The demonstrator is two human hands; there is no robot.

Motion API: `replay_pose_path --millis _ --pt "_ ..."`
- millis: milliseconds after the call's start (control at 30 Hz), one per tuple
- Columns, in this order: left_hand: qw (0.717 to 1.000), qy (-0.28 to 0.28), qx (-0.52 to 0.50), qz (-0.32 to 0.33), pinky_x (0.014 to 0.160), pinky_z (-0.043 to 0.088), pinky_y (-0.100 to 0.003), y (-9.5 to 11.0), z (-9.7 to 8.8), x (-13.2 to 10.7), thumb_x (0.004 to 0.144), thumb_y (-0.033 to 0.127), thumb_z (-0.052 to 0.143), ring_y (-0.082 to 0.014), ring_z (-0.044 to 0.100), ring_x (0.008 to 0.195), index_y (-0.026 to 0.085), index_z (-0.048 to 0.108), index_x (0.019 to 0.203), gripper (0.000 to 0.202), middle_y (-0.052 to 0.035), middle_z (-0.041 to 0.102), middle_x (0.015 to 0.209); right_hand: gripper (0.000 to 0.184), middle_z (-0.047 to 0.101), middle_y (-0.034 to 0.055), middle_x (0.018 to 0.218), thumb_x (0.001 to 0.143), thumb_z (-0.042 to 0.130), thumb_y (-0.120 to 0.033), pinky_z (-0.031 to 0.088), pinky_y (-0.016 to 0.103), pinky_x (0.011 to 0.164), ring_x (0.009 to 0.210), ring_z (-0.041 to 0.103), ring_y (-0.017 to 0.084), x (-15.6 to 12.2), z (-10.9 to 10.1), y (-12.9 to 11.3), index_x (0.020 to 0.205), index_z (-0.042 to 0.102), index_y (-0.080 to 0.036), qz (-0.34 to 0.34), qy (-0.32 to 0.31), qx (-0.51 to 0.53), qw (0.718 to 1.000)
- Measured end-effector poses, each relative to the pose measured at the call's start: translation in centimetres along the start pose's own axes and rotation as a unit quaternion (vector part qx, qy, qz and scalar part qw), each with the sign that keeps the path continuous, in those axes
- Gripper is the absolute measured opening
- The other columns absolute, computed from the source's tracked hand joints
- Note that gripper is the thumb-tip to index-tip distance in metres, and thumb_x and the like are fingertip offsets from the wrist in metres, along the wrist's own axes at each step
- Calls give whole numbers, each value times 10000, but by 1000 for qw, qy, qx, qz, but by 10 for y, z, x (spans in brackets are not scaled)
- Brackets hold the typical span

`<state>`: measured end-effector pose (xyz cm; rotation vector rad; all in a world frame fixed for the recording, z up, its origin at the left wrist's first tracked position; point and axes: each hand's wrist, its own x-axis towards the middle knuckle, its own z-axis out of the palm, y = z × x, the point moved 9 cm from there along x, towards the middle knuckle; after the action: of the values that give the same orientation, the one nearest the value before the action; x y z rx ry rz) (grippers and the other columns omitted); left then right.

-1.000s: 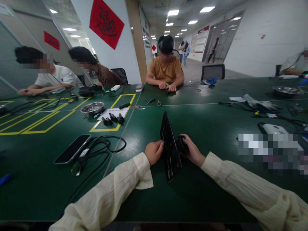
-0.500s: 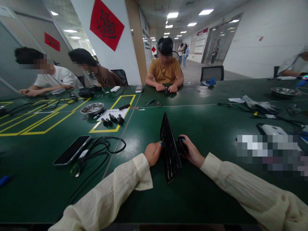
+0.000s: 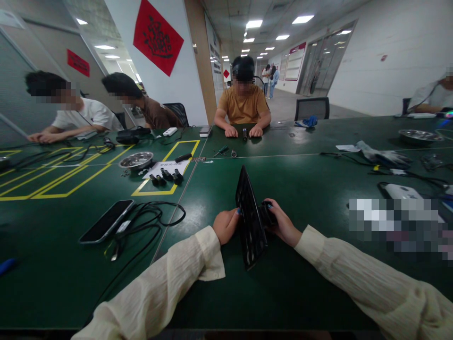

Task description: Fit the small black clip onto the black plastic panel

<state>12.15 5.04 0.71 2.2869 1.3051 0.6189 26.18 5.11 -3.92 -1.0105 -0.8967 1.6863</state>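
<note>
A thin black panel (image 3: 249, 222) with a glossy, screen-like face stands on edge above the green table, turned nearly edge-on to me. My left hand (image 3: 225, 226) is closed at the panel's left side, its thumb pressed against the glossy face; the other fingers are partly hidden. On the right side a chunky black part (image 3: 268, 214) sticks out from the panel's back. My right hand (image 3: 283, 225) is wrapped round that part, thumb on top. Whether the panel's lower edge touches the table, I cannot tell.
Left of me lie a phone (image 3: 106, 221) and a coiled black cable (image 3: 152, 212). Farther off are a metal bowl (image 3: 136, 161) and several black cylindrical parts (image 3: 166, 176). A co-worker (image 3: 243, 106) sits opposite. Cables and a white device (image 3: 403, 191) lie at right.
My hands and the panel hold still. Across the table, the co-worker's hands have moved apart from a small dark object, which now stands between them.
</note>
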Motion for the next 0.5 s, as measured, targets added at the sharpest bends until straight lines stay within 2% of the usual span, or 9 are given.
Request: replay_pose_path --millis 133,367,500 --pt "1000 10 2 -11 539 325 -241 0 -1 0 909 383 152 -125 465 532 169 476 679 451 -4 479 562 286 503 -25 803 742 505 -427 386 217 431 645 524 149 1 0 2 1000 440 -322 -1 -10 -8 1000" --pt "1000 -9 13 1 542 331 -230 4 0 1 895 380 217 -131 492 550 174 478 698 386 0 492 570 287 504 -25 841 738 512 -440 412 230 461 684 531 153 2 -3 4 999 458 -334 5 -2 -5 1000" --pt "1000 -1 9 1 542 328 -232 1 0 0 906 380 159 -132 484 535 176 476 702 428 3 469 551 290 500 -22 840 734 513 -437 407 229 458 684 528 154 2 -3 3 998 458 -329 10 5 -6 1000"
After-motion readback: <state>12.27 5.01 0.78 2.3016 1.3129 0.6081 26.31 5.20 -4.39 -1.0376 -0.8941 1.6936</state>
